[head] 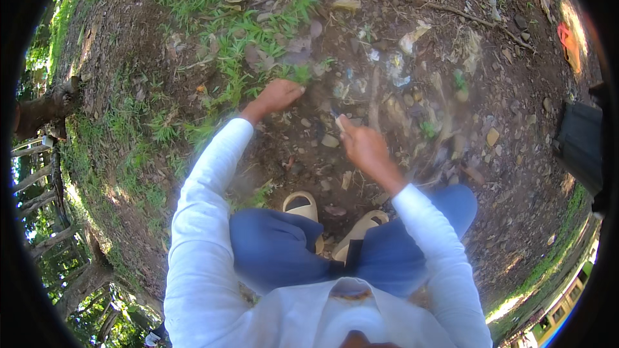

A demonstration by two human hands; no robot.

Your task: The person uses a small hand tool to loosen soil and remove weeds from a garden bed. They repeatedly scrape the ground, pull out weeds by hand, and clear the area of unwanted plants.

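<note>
My left hand [276,95] is low over the soil with its fingers curled in, at the right edge of a patch of green grass [237,53]. A small grass tuft [302,74] sticks out past its fingers, which seem closed on it; the fingertips are partly hidden. To the right, my right hand [367,147] grips the pale handle [340,124] of a small tool, probably a knife. Its short dark blade [334,113] points up and left toward the left hand, a little apart from it. Bare soil with small stones [330,141] lies between and below the hands.
Plastic litter [396,70] and a dry stick [464,13] lie beyond my right hand. My beige slip-on shoes [303,207] are close below. A dark container [580,145] and an orange object [569,48] are at far right; a tree trunk [46,106] is at left.
</note>
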